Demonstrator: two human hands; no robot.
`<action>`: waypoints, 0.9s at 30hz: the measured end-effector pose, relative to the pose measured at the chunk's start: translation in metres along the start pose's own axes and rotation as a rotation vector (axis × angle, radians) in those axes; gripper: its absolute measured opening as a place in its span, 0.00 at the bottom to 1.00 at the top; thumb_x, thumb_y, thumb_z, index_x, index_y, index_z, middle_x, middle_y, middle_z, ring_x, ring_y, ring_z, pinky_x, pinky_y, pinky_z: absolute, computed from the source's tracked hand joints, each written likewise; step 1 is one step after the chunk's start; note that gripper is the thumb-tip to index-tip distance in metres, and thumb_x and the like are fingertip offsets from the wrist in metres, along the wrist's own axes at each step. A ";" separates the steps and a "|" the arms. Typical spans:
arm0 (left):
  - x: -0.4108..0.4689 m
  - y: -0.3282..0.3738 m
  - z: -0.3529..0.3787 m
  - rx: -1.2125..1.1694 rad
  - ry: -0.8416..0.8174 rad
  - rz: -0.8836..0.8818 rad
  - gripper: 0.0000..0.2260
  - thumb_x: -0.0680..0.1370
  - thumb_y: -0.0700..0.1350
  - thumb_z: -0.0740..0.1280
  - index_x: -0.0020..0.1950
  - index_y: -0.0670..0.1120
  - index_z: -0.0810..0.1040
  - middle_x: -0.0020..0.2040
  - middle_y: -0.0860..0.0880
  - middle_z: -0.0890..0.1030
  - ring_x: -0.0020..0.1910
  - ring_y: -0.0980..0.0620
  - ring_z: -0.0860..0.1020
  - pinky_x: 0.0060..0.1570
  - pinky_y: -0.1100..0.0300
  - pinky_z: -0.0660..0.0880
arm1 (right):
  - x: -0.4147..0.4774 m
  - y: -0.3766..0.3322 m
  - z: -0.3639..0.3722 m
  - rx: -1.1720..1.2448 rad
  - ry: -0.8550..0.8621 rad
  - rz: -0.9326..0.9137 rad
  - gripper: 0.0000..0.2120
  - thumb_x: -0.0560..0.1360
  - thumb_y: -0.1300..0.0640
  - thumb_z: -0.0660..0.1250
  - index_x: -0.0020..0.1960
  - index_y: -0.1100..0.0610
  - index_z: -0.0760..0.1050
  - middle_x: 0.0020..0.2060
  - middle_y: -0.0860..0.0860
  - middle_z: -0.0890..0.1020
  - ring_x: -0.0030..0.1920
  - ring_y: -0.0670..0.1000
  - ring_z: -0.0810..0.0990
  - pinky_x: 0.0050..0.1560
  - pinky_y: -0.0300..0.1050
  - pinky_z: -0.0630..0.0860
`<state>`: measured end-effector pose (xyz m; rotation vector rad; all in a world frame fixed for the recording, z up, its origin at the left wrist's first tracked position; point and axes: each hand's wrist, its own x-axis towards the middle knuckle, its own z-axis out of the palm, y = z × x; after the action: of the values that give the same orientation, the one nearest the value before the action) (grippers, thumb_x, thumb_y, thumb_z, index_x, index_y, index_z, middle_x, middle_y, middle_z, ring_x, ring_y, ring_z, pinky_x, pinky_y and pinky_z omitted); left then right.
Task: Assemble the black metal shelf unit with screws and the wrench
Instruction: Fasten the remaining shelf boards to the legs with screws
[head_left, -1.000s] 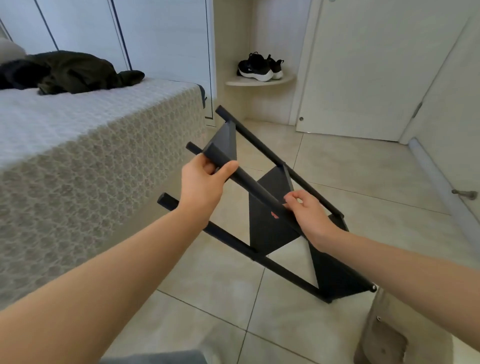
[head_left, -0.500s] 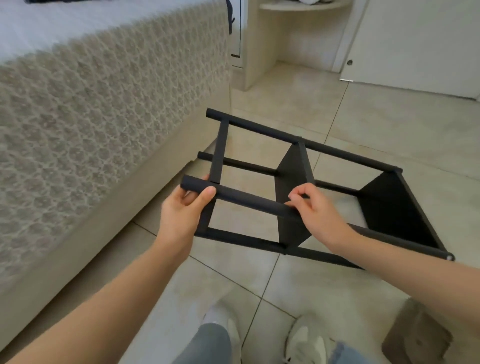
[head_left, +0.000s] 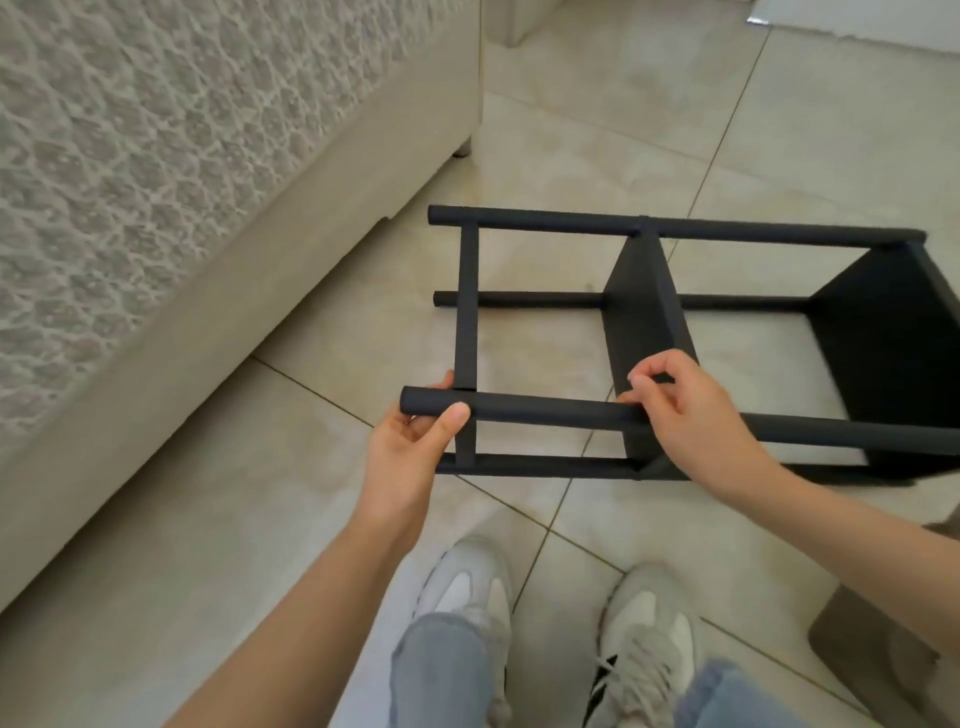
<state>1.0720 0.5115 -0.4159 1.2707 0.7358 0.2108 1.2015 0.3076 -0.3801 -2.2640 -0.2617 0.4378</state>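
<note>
Position of black metal shelf unit (head_left: 644, 312): on its side, four long round tubes horizontal, just beside the beige upholstered bed base (head_left: 291, 218), low on the beige tiled floor (head_left: 597, 135). Contact with the floor not determinable.

Structure: flat black middle panel (head_left: 644, 317) and flat black end panel (head_left: 893, 364) upright between the tubes. Narrow black crossbar (head_left: 466, 312) at the left end. Two open bays bounded by these parts, only floor tile visible through each.

Left hand (head_left: 410, 447): closed round the left end of the nearest round black tube (head_left: 545, 410), thumb across the front, fingers behind.

Right hand (head_left: 696, 421): laid over the same tube at the middle panel junction, fingers curled, thumb and forefinger tips together at the panel edge. Anything pinched there not determinable.

Below the unit: two pale grey trainers (head_left: 467, 587) under light blue trouser legs (head_left: 441, 665). Brown object (head_left: 872, 644) at the lower right edge, partly cut off.
</note>
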 end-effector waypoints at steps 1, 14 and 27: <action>0.001 -0.004 -0.001 -0.002 0.009 -0.007 0.18 0.76 0.46 0.71 0.66 0.48 0.77 0.59 0.53 0.84 0.61 0.54 0.81 0.70 0.47 0.70 | 0.000 0.001 0.001 -0.004 -0.013 0.006 0.04 0.83 0.55 0.58 0.51 0.51 0.70 0.43 0.45 0.82 0.50 0.48 0.81 0.44 0.43 0.77; 0.012 -0.019 -0.016 0.011 0.026 -0.028 0.12 0.74 0.39 0.74 0.56 0.42 0.80 0.56 0.50 0.85 0.53 0.53 0.84 0.62 0.55 0.76 | 0.014 -0.009 0.012 -0.313 -0.097 0.003 0.04 0.79 0.54 0.65 0.46 0.49 0.75 0.40 0.46 0.82 0.44 0.47 0.80 0.45 0.44 0.75; 0.023 -0.018 -0.037 0.156 -0.116 0.058 0.09 0.69 0.32 0.75 0.45 0.39 0.79 0.44 0.52 0.87 0.55 0.60 0.82 0.44 0.70 0.78 | 0.038 -0.047 0.048 0.035 -0.375 -0.021 0.05 0.73 0.59 0.74 0.48 0.54 0.81 0.38 0.48 0.86 0.40 0.42 0.83 0.40 0.29 0.76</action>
<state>1.0623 0.5471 -0.4450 1.4409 0.6256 0.1269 1.2152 0.3833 -0.3834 -2.1309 -0.4630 0.8496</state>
